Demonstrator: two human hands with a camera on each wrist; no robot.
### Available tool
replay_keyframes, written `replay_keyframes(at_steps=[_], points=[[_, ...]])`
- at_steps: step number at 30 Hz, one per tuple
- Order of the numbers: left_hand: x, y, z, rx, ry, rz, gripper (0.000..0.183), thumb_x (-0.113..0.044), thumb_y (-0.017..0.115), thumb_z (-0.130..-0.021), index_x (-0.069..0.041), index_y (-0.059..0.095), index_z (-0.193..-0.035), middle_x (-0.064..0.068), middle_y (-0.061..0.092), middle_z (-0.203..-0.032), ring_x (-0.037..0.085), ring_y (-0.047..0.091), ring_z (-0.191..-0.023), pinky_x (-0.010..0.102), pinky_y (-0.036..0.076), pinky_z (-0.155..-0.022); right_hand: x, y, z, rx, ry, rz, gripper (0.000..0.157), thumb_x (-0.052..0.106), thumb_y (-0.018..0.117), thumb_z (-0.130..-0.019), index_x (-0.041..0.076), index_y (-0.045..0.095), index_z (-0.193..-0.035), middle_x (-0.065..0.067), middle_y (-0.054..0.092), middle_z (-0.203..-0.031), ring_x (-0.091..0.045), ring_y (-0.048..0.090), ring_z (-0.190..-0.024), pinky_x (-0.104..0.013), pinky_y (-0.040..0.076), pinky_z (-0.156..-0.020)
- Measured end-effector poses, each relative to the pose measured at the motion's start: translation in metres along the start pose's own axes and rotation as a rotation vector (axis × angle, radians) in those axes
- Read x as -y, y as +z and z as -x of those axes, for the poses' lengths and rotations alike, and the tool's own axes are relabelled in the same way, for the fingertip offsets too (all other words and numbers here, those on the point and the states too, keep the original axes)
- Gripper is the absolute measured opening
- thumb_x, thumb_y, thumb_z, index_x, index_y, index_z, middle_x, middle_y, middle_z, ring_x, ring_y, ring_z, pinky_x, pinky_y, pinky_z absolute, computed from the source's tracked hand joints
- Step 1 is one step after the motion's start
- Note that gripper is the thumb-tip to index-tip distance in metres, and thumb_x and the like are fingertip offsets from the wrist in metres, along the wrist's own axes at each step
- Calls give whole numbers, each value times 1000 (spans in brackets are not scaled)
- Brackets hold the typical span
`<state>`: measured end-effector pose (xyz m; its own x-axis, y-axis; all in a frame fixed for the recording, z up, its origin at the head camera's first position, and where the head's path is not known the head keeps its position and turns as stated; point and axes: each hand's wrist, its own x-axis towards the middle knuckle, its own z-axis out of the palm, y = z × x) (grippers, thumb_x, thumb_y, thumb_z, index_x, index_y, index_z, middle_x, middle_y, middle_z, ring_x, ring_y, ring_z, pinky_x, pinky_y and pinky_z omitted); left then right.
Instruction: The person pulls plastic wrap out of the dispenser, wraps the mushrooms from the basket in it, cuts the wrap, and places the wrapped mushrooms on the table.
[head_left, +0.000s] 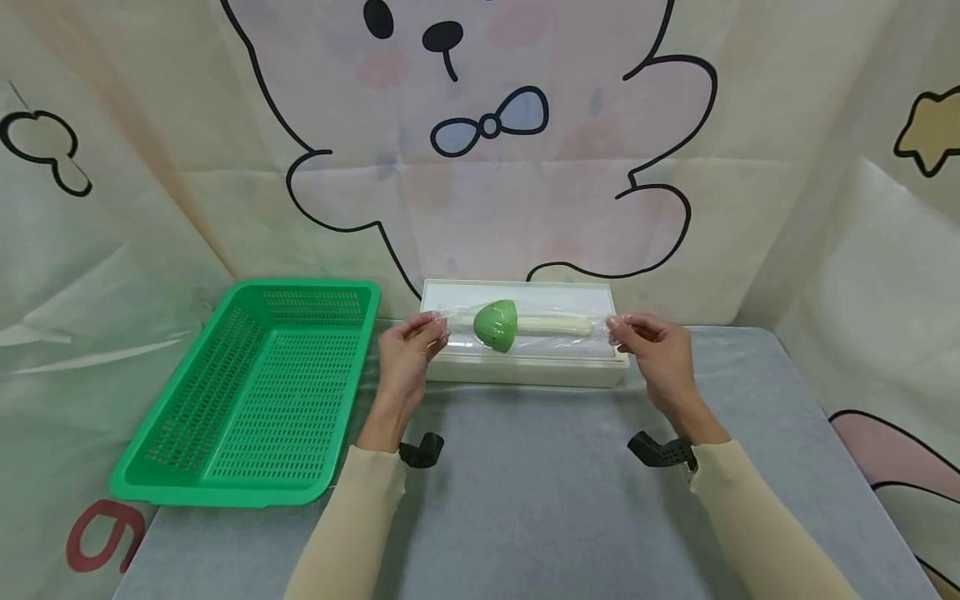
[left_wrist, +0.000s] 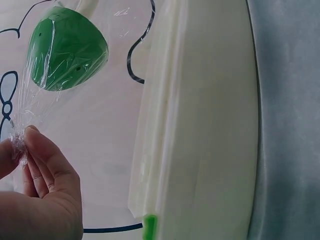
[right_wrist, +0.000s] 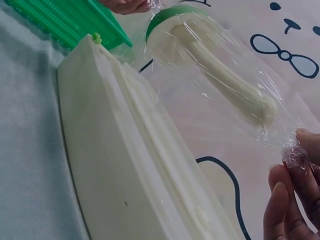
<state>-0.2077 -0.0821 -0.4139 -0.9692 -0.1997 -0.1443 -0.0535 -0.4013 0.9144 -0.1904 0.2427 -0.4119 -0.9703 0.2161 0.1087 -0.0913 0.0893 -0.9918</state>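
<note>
A toy-like mushroom with a green cap and a long whitish stem lies sideways inside clear plastic wrap. My left hand pinches the bunched end of the wrap beside the cap. At the stem end, my right hand pinches the other gathered end between thumb and fingers. Wrap and mushroom stretch between both hands, above a long cream-white box. In the right wrist view the cap's pale underside shows through the film.
A green perforated plastic basket stands left of the box, at the table's left side. Grey cloth covers the table. A printed curtain hangs close behind the box. In the left wrist view a small green piece sits at the box's end.
</note>
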Motion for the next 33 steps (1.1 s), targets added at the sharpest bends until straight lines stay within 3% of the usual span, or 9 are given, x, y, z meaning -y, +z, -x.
replay_keyframes(at_steps=[18, 33], points=[[-21, 8, 12, 14, 50, 23, 18, 3, 71, -93, 6, 66, -110, 9, 66, -95, 14, 68, -77, 29, 59, -81, 22, -3, 4, -7, -96, -115, 15, 11, 80, -89, -3, 75, -95, 0, 73, -85, -10, 66, -72, -19, 57, -66], [-32, 0, 30, 60, 145, -43, 16, -2, 72, -94, 8, 67, -106, 10, 64, -93, 17, 67, -74, 31, 60, -78, 35, -6, 21, -47, -235, 112, 17, 7, 76, -92, -7, 74, -100, 6, 72, -90, -14, 61, -74, -18, 53, -67]])
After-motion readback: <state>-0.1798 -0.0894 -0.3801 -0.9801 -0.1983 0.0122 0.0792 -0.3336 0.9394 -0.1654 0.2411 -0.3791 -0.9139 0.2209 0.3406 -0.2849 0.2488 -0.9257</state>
